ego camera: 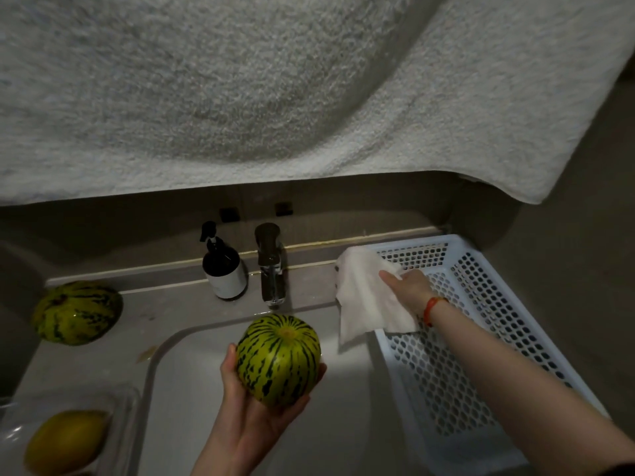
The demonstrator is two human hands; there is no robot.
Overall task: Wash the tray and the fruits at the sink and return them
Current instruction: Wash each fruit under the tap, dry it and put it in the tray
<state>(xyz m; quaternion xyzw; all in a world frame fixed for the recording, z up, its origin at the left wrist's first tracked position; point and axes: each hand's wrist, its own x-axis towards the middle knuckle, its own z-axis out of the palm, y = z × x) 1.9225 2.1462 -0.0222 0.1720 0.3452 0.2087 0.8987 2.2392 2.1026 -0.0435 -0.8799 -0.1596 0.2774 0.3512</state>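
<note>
My left hand (252,412) cups a striped green-yellow melon (279,359) from below, above the white sink basin (192,407). My right hand (410,286) grips a white paper towel (367,297) that hangs over the near-left corner of a white perforated plastic tray (481,338) on the counter to the right of the sink. A second striped melon (77,312) lies on the counter at the left. A yellow fruit (67,441) sits in a clear plastic container (127,400) at the bottom left.
A chrome faucet (271,266) stands behind the basin, with a dark pump bottle (223,269) to its left. A large white towel (275,91) hangs overhead and fills the upper half of the view. The wall closes off the right side.
</note>
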